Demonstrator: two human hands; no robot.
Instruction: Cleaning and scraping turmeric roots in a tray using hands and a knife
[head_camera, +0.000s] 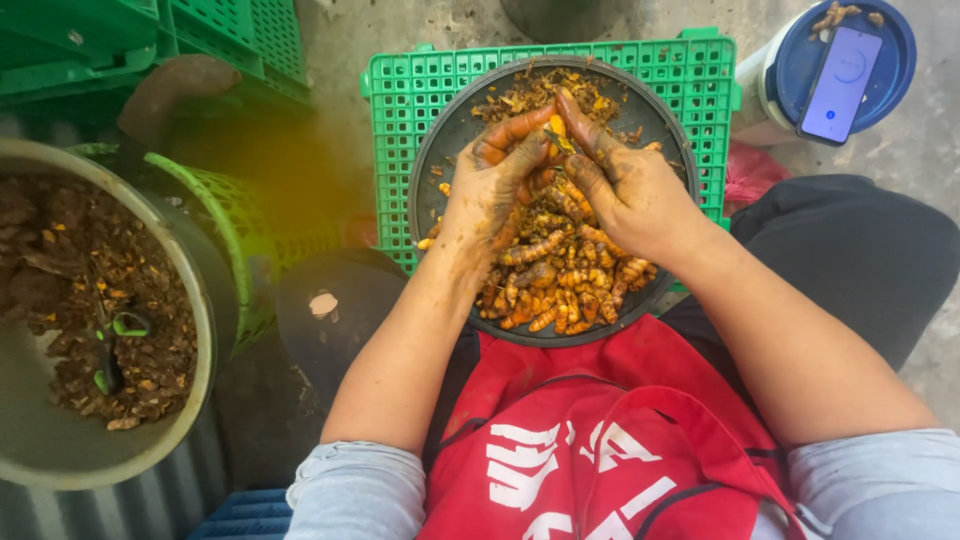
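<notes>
While both sets of stained fingers pinch together over the middle of the bowl, the left hand (492, 185) curls shut around an orange turmeric root (556, 128), and the right hand (632, 192) closes on the same piece with what looks like a small blade (560, 142) at its fingertips, though that is too small to tell for sure. Just below the fingers lies the heap of peeled roots (560, 270), knobbly and bright orange, filling the near half of the dark round bowl (455, 135). Beyond the fingertips, at the far rim, sits a pile of brown peelings (540, 92). These roots look light, firm and brittle at the knuckles, and probably slick with juice, so a grip across the thick middle seems safest. Under the bowl sits a green plastic crate (400, 90). Further out to the left stands a big grey tub (195, 300) of soil-covered roots, and out to the right a phone (842, 70) rests on a blue lid (895, 50).
</notes>
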